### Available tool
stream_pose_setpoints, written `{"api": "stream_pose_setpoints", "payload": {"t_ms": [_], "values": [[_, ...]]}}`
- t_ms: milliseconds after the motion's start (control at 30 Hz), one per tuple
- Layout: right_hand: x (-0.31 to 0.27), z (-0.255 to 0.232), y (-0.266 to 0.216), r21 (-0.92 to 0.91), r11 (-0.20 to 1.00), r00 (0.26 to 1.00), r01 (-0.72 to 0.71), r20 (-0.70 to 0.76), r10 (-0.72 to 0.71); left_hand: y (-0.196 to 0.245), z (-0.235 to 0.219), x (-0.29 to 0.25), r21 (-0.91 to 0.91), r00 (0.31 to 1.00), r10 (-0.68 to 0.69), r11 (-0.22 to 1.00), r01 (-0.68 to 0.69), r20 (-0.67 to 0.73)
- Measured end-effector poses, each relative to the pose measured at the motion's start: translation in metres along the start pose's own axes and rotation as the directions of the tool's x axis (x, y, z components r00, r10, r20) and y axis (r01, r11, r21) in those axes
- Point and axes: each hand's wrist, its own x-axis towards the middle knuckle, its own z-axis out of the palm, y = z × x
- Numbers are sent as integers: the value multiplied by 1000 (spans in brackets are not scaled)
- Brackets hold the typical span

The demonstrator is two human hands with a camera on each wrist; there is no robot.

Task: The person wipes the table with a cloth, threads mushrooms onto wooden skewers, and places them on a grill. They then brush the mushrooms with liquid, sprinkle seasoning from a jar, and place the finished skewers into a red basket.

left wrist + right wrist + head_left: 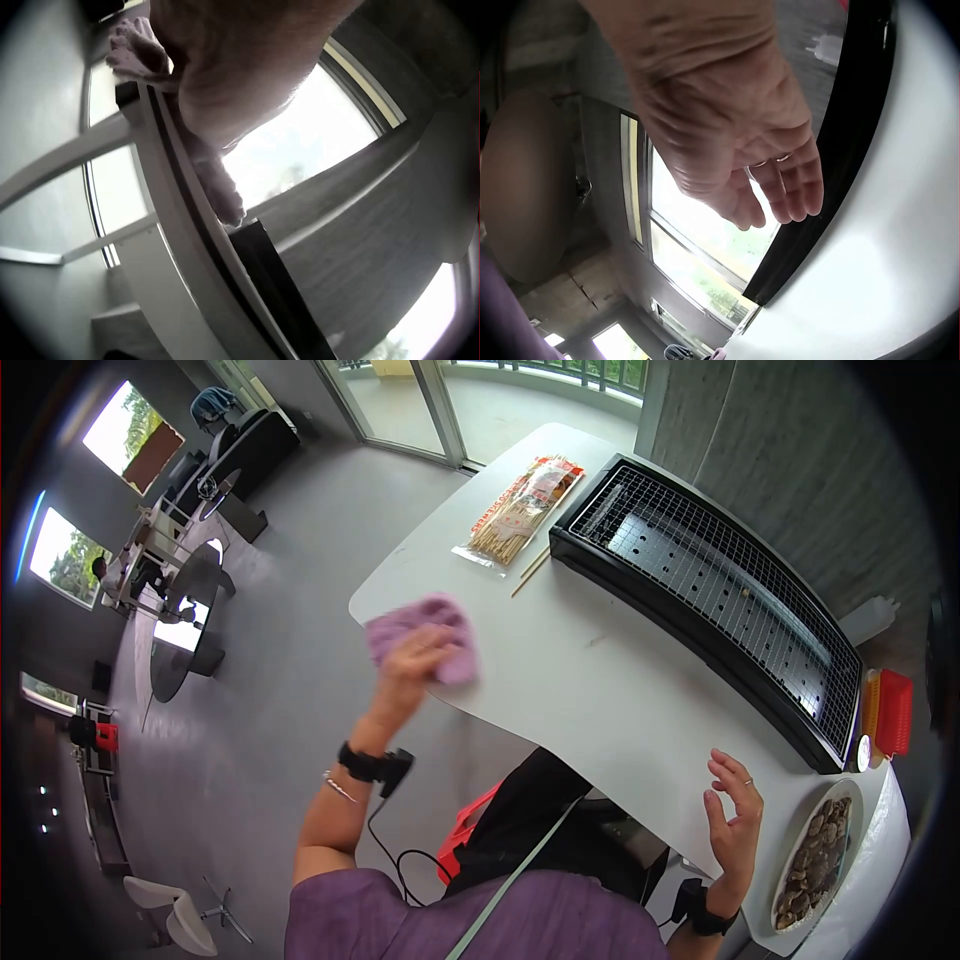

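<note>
A purple cloth (pixel 455 622) lies at the left edge of the white table (pixel 570 690), partly over the rim. My left hand (pixel 405 665) is on top of it with bent fingers, gripping part of the fabric; both are slightly blurred. In the left wrist view the cloth (pixel 137 51) shows in folds beyond the wrist, and the fingers are mostly hidden. My right hand (pixel 737 825) is held above the table's near right part, between the black grill and the oval plate. Its fingers are loosely extended and hold nothing, as the hand (pixel 735 142) in the right wrist view also shows.
A long black grill with a wire mesh (pixel 730 590) runs along the far side. Left of it are a packet of skewers (pixel 525 510) and loose sticks (pixel 532 572). At the right stand an oval plate of shellfish (pixel 815 860), a red basket (pixel 893 712) and a plastic bottle (pixel 868 620).
</note>
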Motion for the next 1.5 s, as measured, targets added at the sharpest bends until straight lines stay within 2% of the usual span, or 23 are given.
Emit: {"api": "stream_pose_setpoints", "payload": {"t_ms": [67,133,167,233,300,400,467,533,567,600,633,667,700,733,800,833,967,1033,1067,1133,1167,1267,1500], "values": [[0,-4,0,-12,1000,1000,-9,-8,9,-56,-39,-20,246,969,-153,949,199,-195],[2,-8,-1,-27,1000,1000,6,-27,-7,-72,-73,-23,362,844,-470,763,535,-257],[4,-9,-2,-28,1000,999,9,-36,-10,-69,-76,-15,361,848,-462,768,530,-261],[7,-8,-5,-32,999,998,20,-55,-22,-52,-84,3,110,853,-348,902,418,-389],[11,-5,-7,-18,1000,998,21,-53,-22,-6,-65,32,-63,889,-288,956,285,-357],[14,-1,-4,-27,999,999,40,-35,-41,36,-22,51,-102,995,-100,990,102,25],[13,-3,0,-53,997,998,62,-23,-64,38,-5,64,-168,916,169,979,-114,365],[10,-5,3,-60,997,999,42,-18,-43,33,-3,92,-395,931,149,918,-6,333],[9,-7,4,-49,999,1000,7,-24,-8,28,-1,110,-397,931,155,918,-12,329],[9,-7,5,-53,999,1000,9,-27,-10,22,2,130,-344,941,-70,920,189,331],[9,-8,5,-38,999,999,-14,-34,13,14,6,149,-293,901,-294,873,389,320],[9,-8,5,-24,999,999,-35,-42,34,-14,29,162,-36,958,-275,960,279,86],[10,-7,4,-30,999,999,-29,-44,28,-33,43,178,188,971,-238,954,234,-2],[12,-5,2,-16,999,999,-32,-33,31,-39,52,191,183,972,-237,955,235,-11],[16,-4,1,-14,999,999,-29,-29,29,-41,67,216,386,879,-474,821,421,51],[16,-4,4,-29,1000,1000,-7,-17,6,-38,67,225,375,822,-549,801,467,149],[25,-4,0,-78,996,1000,30,5,-30,-30,74,235,400,795,-578,783,477,183],[30,-4,-4,-96,995,999,42,22,-40,-25,79,224,463,969,-246,855,234,-34],[32,-4,-7,-76,997,999,25,29,-23,-19,77,222,462,968,-249,855,237,-37],[36,-1,-9,-54,999,999,4,36,-2,-8,71,218,220,956,-197,964,148,219],[38,1,-9,-59,998,999,13,50,-10,-10,81,212,218,964,-159,970,112,214],[44,6,-12,-63,997,996,41,82,-36,1,78,207,264,925,-209,956,126,316],[50,13,-16,-77,984,983,159,108,-150,-14,105,221,304,934,-223,943,134,280]]}}
